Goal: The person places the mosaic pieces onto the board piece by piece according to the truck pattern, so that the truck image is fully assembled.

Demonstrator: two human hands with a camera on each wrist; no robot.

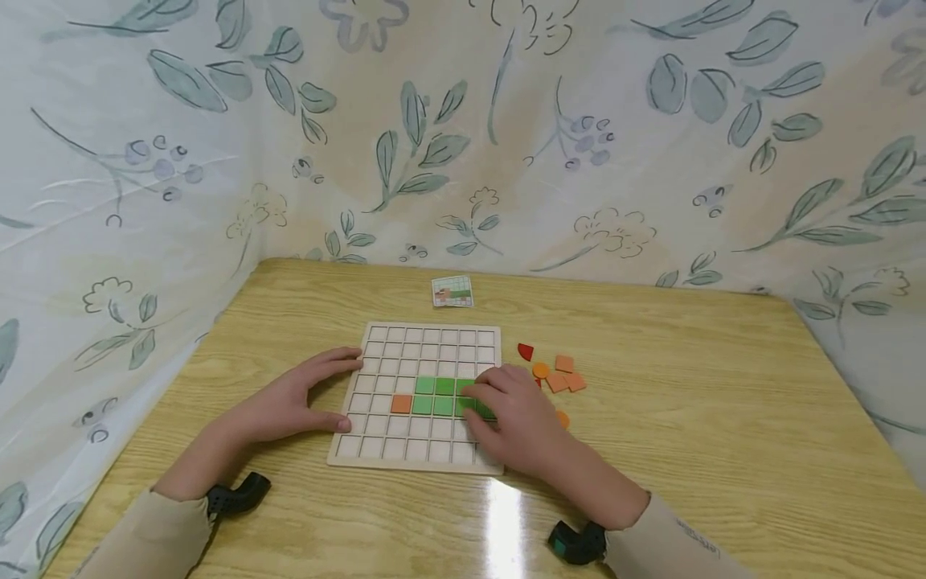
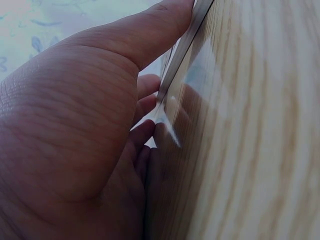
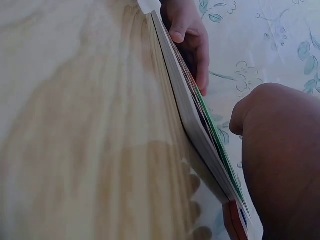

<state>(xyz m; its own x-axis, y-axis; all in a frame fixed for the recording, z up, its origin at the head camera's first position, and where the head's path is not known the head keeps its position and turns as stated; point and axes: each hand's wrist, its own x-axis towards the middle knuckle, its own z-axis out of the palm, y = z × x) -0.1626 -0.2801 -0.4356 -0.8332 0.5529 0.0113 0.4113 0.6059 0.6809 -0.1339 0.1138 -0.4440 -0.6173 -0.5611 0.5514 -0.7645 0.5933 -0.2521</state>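
A pale wooden grid board (image 1: 376, 450) lies on the table in the head view, holding several green square tiles (image 1: 444, 404) in two rows. One orange square tile (image 1: 401, 404) sits at the left end of the lower row. My left hand (image 1: 289, 398) rests at the board's left edge, thumb (image 2: 165, 22) and fingers spread apart and touching it. Over the board's right side, my right hand (image 1: 524, 418) has its bent fingers at the green tiles; the palm hides what lies under it. No tile shows pinched between its fingertips.
A small picture card (image 1: 452, 292) lies behind the board. To the right are loose orange square tiles (image 1: 564, 364), orange round pieces (image 1: 540, 371) and a red quarter-round piece (image 1: 526, 351). A patterned cloth (image 1: 492, 161) hangs behind the wooden table (image 1: 687, 402).
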